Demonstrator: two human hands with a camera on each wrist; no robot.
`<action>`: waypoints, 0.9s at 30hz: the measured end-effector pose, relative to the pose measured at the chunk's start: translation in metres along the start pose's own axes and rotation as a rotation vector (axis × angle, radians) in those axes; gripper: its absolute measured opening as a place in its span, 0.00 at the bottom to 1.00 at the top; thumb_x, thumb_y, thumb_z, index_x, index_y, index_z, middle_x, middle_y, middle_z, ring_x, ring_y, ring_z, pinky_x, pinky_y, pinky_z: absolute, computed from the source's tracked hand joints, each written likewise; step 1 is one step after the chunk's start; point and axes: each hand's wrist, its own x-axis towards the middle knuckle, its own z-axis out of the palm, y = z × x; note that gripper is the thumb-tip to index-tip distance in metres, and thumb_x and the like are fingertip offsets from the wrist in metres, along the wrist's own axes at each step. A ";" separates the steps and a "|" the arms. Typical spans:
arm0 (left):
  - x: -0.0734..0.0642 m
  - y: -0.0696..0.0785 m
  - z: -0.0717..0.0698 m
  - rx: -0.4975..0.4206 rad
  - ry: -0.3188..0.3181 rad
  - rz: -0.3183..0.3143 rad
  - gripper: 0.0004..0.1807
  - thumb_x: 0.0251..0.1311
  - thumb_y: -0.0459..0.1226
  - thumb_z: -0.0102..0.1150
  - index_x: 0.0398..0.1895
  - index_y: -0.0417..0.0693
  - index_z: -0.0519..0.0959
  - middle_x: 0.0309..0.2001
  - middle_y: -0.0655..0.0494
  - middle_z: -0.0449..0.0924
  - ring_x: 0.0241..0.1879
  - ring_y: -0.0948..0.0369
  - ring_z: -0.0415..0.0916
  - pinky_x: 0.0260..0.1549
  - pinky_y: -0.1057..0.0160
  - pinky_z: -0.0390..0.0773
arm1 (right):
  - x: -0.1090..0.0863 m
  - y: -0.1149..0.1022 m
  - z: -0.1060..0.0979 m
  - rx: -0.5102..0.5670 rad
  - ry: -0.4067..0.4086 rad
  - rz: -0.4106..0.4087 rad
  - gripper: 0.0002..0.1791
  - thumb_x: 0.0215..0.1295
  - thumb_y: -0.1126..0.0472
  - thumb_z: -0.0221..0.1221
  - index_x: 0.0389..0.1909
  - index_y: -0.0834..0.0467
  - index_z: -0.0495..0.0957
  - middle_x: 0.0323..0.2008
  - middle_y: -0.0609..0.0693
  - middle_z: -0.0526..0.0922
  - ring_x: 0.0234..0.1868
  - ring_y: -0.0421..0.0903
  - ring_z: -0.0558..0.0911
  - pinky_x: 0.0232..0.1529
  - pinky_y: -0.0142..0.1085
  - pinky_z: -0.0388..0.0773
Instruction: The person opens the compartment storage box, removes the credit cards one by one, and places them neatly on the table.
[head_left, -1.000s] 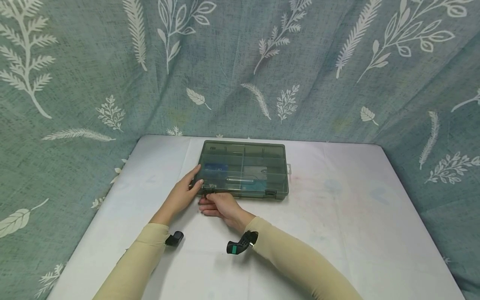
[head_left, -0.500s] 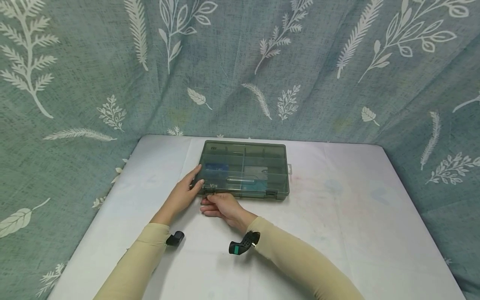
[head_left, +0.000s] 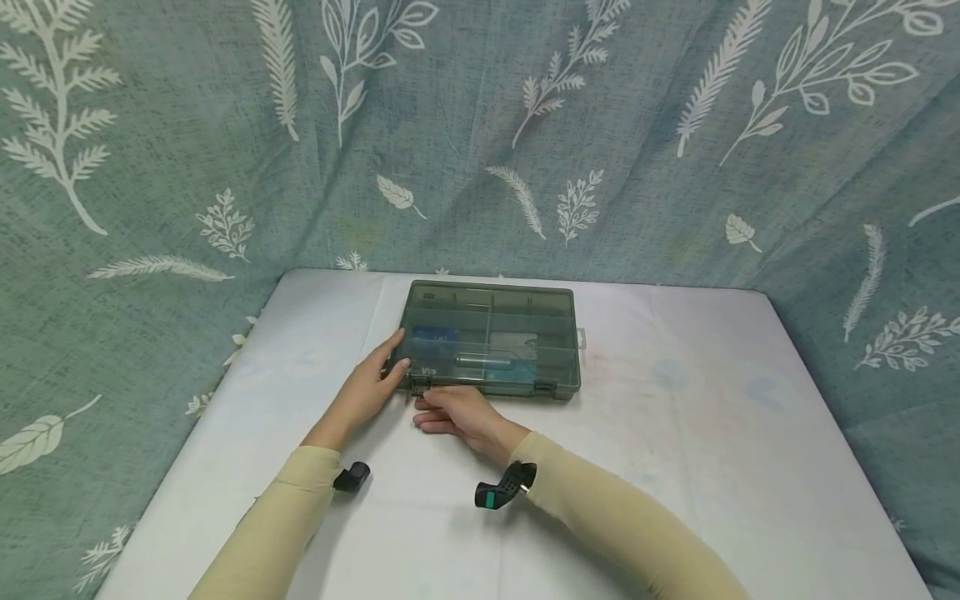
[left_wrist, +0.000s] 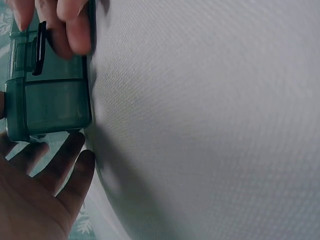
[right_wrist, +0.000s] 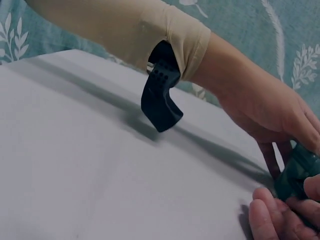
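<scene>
A dark green, see-through compartment box (head_left: 517,308) lies on the table with its lid down. Blue, white and light blue flat items show through the lid. My left hand (head_left: 363,387) steadies the box's left end, its fingers spread nearly straight along the side and its thumb on the front corner of the lid. At the front edge, my right hand (head_left: 465,417) has its fingertips right beside the left latch (head_left: 420,387). The left wrist view shows that latch (left_wrist: 39,47) sticking out from the front wall, close to the right fingers (left_wrist: 77,35).
A second latch (head_left: 544,387) sits at the right of the box's front, and a small hanging loop (head_left: 581,337) juts from its right side. White cloth covers the table (head_left: 675,433). A leaf-patterned curtain (head_left: 465,150) hangs behind and around it.
My right hand has shifted a little to the right along the box's front, leaving more of the left latch in sight. My left hand keeps its place on the box.
</scene>
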 end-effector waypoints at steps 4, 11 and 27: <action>0.000 0.000 0.000 0.002 -0.002 -0.003 0.35 0.79 0.48 0.47 0.83 0.55 0.49 0.80 0.44 0.50 0.74 0.39 0.58 0.69 0.39 0.66 | -0.004 -0.001 -0.006 -0.004 0.008 -0.007 0.24 0.79 0.61 0.54 0.68 0.71 0.70 0.57 0.62 0.82 0.48 0.49 0.88 0.51 0.37 0.86; 0.000 0.000 0.000 -0.008 -0.005 0.002 0.35 0.80 0.48 0.46 0.83 0.55 0.48 0.80 0.45 0.50 0.74 0.40 0.58 0.69 0.40 0.67 | -0.013 0.002 -0.019 -0.022 0.008 -0.050 0.23 0.78 0.60 0.55 0.67 0.68 0.73 0.59 0.62 0.81 0.47 0.48 0.87 0.51 0.37 0.86; 0.000 0.002 0.002 0.006 -0.012 -0.006 0.36 0.80 0.48 0.46 0.83 0.55 0.47 0.80 0.44 0.49 0.73 0.38 0.60 0.68 0.38 0.67 | -0.042 0.001 -0.053 -0.057 0.031 -0.106 0.24 0.80 0.58 0.53 0.69 0.67 0.71 0.62 0.65 0.77 0.47 0.45 0.86 0.52 0.38 0.85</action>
